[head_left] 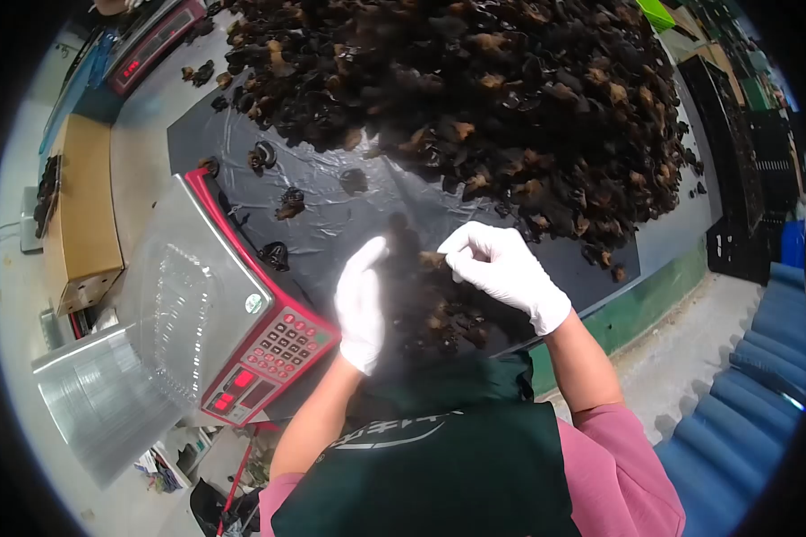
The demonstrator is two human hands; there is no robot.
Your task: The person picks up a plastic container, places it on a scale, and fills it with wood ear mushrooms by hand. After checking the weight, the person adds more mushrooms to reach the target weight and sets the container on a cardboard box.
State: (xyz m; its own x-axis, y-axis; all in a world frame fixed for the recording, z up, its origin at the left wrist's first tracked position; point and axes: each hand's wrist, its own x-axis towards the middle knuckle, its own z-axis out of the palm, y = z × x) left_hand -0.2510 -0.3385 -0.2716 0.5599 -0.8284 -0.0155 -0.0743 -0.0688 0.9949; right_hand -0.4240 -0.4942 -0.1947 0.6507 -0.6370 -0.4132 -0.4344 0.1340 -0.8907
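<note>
Both hands wear white gloves. My left hand (361, 306) is upright beside the scale, its fingers stretched out and slightly curved, with no thing plainly gripped. My right hand (503, 273) pinches thumb against fingers, and a small brownish wood ear mushroom (433, 259) shows at its fingertips. Between the hands, dark wood ear pieces (405, 237) are smeared by motion. Under them, close to my apron, lies a small heap of wood ears (443, 324) on the black plastic sheet (318, 183).
A large wood ear pile (475, 98) covers the far side of the table. To the left stands a red-edged digital scale (282, 345) bearing clear plastic packaging (175, 322). Farther left are a cardboard box (85, 210) and a second scale (157, 45). Blue corrugated material (743, 403) lies right.
</note>
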